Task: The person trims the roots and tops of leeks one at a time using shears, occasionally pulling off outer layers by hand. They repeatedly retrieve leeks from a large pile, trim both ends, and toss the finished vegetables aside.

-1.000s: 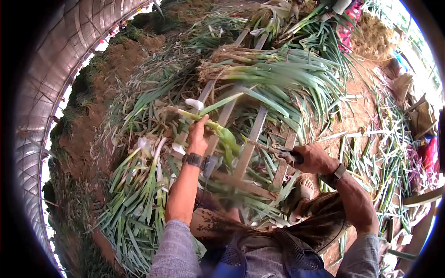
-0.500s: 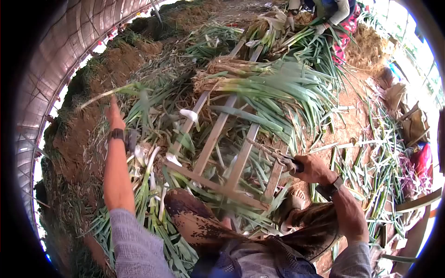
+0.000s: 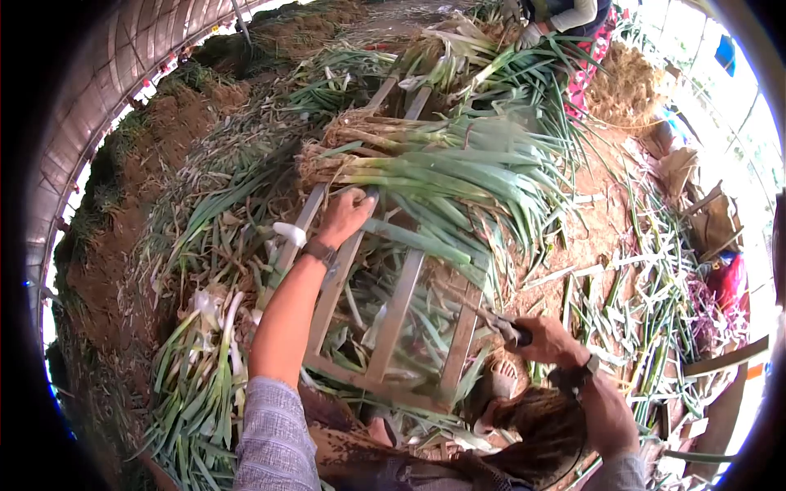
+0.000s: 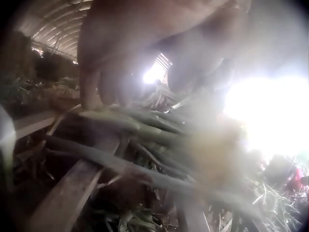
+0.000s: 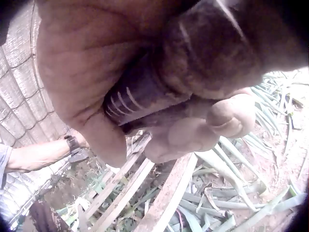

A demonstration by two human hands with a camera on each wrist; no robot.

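A pile of long green onions [image 3: 458,176] lies across wooden slats, its brown roots to the left. My left hand [image 3: 345,217] reaches down at the near edge of this pile, close to the root ends. In the left wrist view, the fingers [image 4: 113,89] point down onto a pale stalk [image 4: 145,128], and light shows between them and the thumb. My right hand [image 3: 547,340] holds a tool by its dark handle [image 5: 140,92]. A long, thin brownish shaft [image 3: 483,315] extends leftward from it. The tool's kind does not show clearly.
The wooden slats [image 3: 397,315] form a low rack in front of my legs. More onions [image 3: 196,376] lie at the near left. Opposite, another person's gloved hand [image 3: 530,35] is beside another pile. Cut leaves [image 3: 610,307] litter the soil at right.
My left hand carries a green onion out to the left, then comes back without it to the pile's near edge. My right hand keeps holding the tool nearly in place. The head view shifts slightly.
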